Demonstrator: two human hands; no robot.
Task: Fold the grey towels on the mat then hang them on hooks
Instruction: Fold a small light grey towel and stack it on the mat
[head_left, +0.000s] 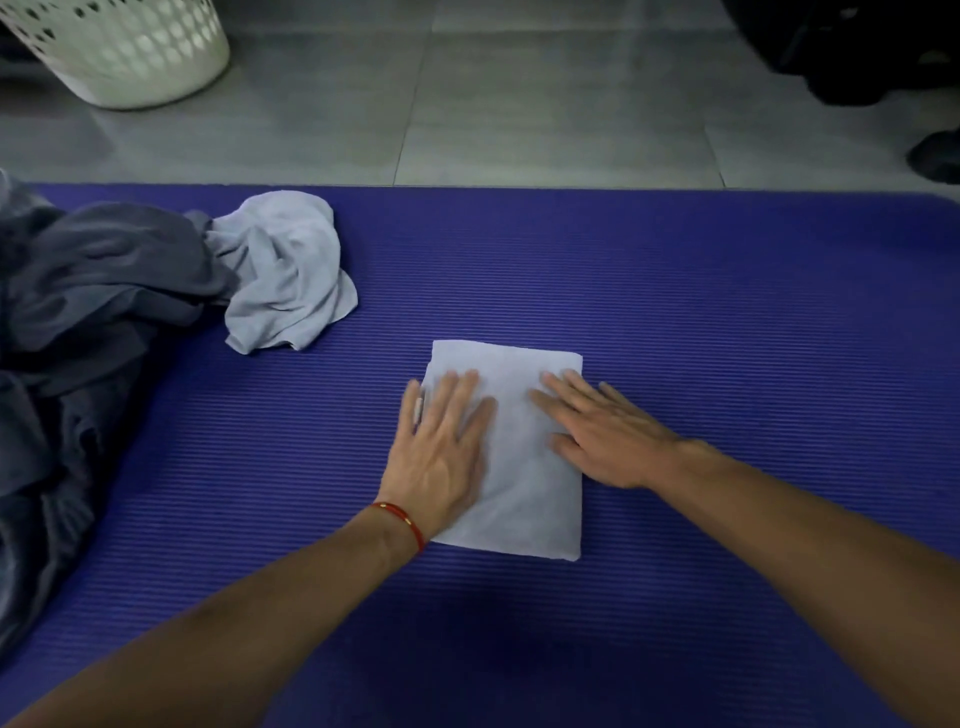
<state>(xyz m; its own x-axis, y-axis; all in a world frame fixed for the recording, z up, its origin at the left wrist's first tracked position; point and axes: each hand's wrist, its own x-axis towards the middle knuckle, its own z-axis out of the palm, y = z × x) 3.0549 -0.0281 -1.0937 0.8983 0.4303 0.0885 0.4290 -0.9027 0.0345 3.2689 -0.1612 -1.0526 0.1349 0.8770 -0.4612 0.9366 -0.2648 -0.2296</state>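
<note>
Pressing my left hand (441, 447) and right hand (602, 431) flat, fingers straight, on the folded grey towel (524, 488) lying mid-mat (727, 338). Crumpled towel (291, 270) sits beyond it, leftward

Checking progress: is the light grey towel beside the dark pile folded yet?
No, that light grey towel lies crumpled on the mat.

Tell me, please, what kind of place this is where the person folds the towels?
Probably a room in a home, used for laundry. A purple mat lies on a grey tiled floor, a white laundry basket stands behind it, and both hands press a folded towel beside a heap of unfolded ones.
</note>
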